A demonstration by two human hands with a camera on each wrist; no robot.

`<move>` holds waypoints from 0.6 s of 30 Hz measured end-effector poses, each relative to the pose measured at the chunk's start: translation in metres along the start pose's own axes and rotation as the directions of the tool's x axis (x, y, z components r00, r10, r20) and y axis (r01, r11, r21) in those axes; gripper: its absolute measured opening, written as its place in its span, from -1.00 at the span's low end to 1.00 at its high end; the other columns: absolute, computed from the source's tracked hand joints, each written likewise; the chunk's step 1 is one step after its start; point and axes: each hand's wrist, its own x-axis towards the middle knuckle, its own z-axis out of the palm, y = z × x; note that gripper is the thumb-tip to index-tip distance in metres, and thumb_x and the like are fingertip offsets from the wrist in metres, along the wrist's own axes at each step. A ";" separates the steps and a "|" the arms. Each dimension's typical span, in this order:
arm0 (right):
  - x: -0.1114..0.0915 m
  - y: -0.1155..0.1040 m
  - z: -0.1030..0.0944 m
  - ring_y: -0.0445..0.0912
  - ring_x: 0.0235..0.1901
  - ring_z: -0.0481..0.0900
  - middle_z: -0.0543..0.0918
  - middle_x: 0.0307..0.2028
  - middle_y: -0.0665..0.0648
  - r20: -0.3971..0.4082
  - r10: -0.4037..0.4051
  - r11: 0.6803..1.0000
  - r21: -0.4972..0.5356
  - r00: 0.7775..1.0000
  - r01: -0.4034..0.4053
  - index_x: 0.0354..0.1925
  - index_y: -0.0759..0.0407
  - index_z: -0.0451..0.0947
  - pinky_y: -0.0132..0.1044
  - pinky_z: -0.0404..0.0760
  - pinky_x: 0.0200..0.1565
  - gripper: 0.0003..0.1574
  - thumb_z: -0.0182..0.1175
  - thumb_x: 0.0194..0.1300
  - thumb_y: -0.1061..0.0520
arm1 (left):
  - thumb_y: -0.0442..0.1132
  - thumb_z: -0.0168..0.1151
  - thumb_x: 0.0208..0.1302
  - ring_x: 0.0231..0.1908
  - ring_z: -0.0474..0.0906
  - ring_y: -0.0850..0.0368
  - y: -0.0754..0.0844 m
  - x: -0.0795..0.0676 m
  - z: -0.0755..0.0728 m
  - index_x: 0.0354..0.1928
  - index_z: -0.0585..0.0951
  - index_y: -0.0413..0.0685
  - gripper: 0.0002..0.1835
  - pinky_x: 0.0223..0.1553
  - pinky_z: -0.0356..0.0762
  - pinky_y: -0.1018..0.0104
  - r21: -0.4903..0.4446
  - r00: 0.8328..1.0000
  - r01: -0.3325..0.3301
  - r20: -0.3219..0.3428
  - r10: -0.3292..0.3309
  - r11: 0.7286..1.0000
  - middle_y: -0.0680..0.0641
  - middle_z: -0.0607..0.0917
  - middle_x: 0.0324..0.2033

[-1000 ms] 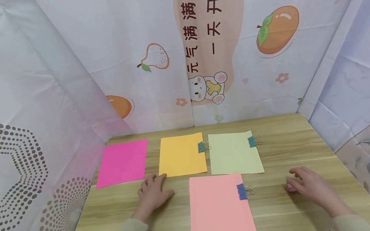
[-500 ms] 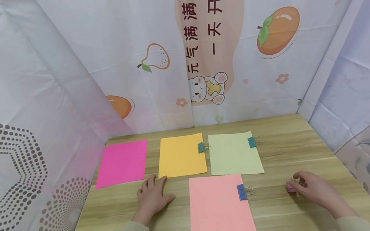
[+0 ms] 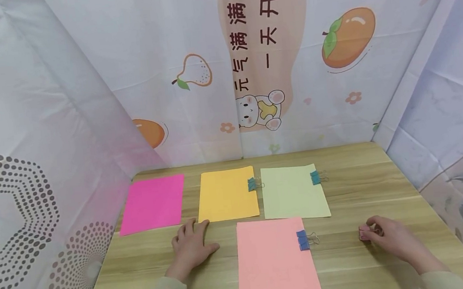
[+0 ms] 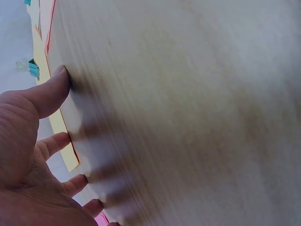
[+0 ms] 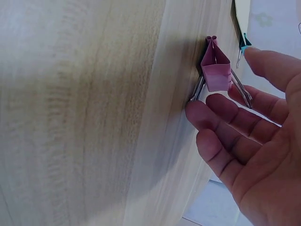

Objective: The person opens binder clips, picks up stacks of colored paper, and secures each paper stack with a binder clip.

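A pink binder clip [image 5: 217, 75] with silver wire handles stands on the table at the right. My right hand [image 3: 393, 236] is around its handle end, the fingers bent loosely behind and below the wire handles. In the right wrist view the thumb [image 5: 270, 66] lies apart from the clip's body. My left hand [image 3: 191, 248] rests spread on the wood, left of the pink paper stack [image 3: 275, 262]; its index fingertip comes right to the lower edge of the orange paper [image 3: 227, 194]. Only bare wood shows under the left fingertips [image 4: 60, 73].
A blue binder clip [image 3: 303, 240] grips the pink stack's right edge. Teal clips hold the orange paper and the pale green paper [image 3: 293, 192]. Magenta paper [image 3: 153, 204] without a clip lies far left. Printed curtains [image 3: 196, 134] stand behind and beside the wooden table [image 3: 357, 169].
The right hand's index finger and thumb have drawn back slightly to the right, so more of the pink binder clip shows. The left hand has stayed nearly still.
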 end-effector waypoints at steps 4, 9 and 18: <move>0.000 0.000 0.001 0.06 -0.30 0.69 0.72 -0.34 0.09 -0.003 0.002 1.000 0.000 1.000 -0.002 -0.07 0.30 0.60 0.14 0.64 -0.18 -0.53 0.42 0.29 -0.04 | 0.18 0.47 0.14 0.40 0.06 -0.47 -0.003 0.001 0.004 0.45 0.44 0.09 -0.16 0.23 0.05 -0.52 -0.009 1.000 -0.004 -0.012 0.004 1.000 -0.32 0.19 0.47; -0.001 -0.002 0.002 0.15 -0.26 0.71 0.75 -0.30 0.17 -0.004 -0.003 1.000 0.008 1.000 0.003 -0.06 0.29 0.59 0.20 0.63 -0.15 -0.54 0.42 0.29 -0.04 | 0.15 0.47 0.14 0.43 0.03 -0.45 -0.006 0.003 0.010 0.46 0.42 0.12 -0.15 0.25 0.02 -0.51 -0.018 1.000 0.000 -0.015 -0.001 1.000 -0.30 0.17 0.49; -0.001 -0.001 0.002 0.33 -0.18 0.70 0.74 -0.24 0.35 0.010 0.010 0.999 0.031 1.000 -0.010 0.01 0.40 0.53 0.30 0.59 -0.09 -0.42 0.40 0.31 -0.05 | 0.17 0.45 0.17 0.41 0.03 -0.47 -0.003 0.000 0.005 0.46 0.41 0.09 -0.16 0.25 0.00 -0.53 -0.018 1.000 -0.008 -0.002 0.008 1.000 -0.31 0.17 0.47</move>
